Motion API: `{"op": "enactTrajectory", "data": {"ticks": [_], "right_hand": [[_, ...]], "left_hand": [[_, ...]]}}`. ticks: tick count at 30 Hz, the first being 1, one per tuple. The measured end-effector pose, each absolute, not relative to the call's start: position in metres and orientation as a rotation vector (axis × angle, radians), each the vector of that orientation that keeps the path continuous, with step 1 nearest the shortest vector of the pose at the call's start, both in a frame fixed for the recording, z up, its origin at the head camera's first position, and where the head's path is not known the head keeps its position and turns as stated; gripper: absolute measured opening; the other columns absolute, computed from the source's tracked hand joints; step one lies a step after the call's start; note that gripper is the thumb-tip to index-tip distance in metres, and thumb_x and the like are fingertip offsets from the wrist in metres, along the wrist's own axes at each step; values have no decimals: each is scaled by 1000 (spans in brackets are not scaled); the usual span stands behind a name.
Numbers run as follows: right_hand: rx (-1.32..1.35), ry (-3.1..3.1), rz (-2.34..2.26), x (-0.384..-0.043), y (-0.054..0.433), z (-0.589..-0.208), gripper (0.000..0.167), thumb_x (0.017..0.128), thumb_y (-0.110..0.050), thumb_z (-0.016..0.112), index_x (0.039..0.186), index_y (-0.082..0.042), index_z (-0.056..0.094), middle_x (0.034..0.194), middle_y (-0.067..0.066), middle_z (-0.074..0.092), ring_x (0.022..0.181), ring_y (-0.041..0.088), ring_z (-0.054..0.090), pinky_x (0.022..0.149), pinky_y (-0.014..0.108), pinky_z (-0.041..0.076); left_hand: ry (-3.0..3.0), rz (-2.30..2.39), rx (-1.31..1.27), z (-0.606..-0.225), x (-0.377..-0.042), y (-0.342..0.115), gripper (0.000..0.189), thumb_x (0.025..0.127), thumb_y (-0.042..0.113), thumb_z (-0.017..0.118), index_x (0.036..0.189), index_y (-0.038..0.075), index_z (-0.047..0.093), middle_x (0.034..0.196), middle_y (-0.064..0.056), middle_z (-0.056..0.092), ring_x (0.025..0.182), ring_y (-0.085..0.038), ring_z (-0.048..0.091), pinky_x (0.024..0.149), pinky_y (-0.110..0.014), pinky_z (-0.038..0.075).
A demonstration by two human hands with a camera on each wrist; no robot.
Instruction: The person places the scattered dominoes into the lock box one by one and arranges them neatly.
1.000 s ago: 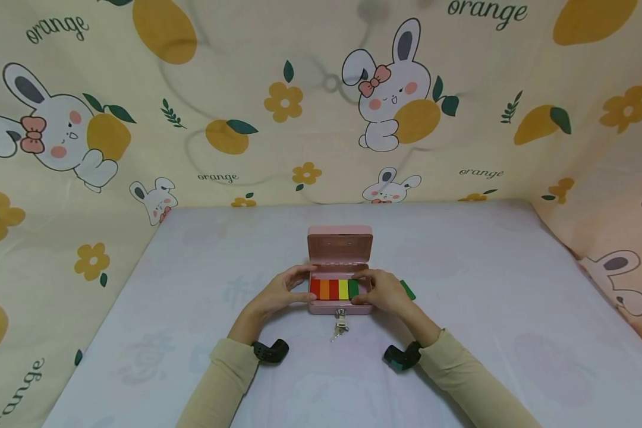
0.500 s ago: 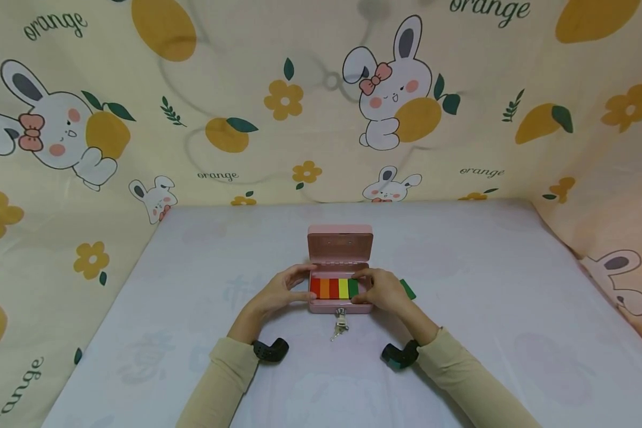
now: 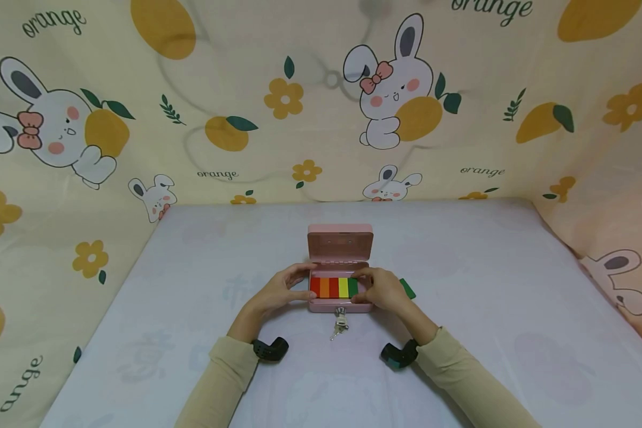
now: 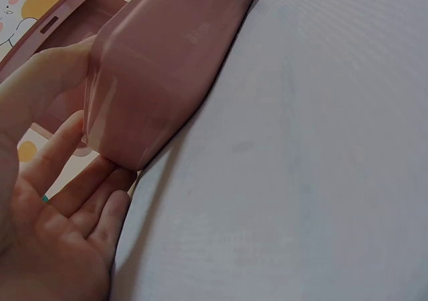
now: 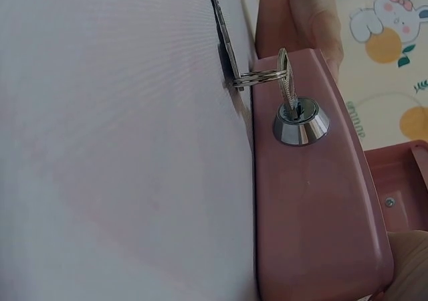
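A small pink metal lockbox (image 3: 321, 308) stands on the table with its lid (image 3: 339, 246) raised at the back. Inside lies a row of coloured blocks: red, orange, red, yellow (image 3: 343, 288) and green. My left hand (image 3: 283, 289) grips the box's left end, thumb at the front rim and fingers round the side and back, as the left wrist view also shows. My right hand (image 3: 382, 288) reaches into the right end, thumb and fingers pinching the green block (image 3: 353, 288) at its two ends. A key (image 5: 287, 83) sits in the front lock (image 5: 302, 122).
Another green piece (image 3: 408, 288) lies on the white table cover (image 3: 492, 309) just right of the right hand. A second key (image 5: 224, 40) hangs by a ring from the lock, over the table. Cloth printed with rabbits and oranges (image 3: 283, 59) surrounds the table at back and sides.
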State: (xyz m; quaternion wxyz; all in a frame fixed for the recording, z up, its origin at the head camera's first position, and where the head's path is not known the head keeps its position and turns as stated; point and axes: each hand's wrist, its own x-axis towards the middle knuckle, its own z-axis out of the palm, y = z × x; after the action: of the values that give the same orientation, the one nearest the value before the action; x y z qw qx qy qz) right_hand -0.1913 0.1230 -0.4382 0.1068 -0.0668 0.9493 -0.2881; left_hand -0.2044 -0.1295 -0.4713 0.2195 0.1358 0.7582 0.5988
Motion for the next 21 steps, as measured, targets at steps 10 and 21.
{"op": "enactTrajectory", "data": {"ticks": [10, 21], "right_hand": [[-202, 2786, -862, -191, 124, -439, 52, 71, -26, 86, 118, -13, 68, 90, 11, 61, 79, 20, 49, 61, 24, 35], [-303, 2788, -954, -188, 132, -440, 48, 76, -27, 82, 118, -11, 68, 82, 8, 54, 75, 18, 45, 59, 24, 31]], "left_hand": [[2090, 1662, 386, -470, -203, -129, 64, 84, 13, 74, 142, 15, 45, 157, -9, 35, 148, -31, 30, 123, -49, 24], [2076, 1674, 428, -467, -203, -130, 64, 85, 11, 72, 142, 11, 44, 155, -13, 36, 146, -34, 32, 123, -52, 22]]}}
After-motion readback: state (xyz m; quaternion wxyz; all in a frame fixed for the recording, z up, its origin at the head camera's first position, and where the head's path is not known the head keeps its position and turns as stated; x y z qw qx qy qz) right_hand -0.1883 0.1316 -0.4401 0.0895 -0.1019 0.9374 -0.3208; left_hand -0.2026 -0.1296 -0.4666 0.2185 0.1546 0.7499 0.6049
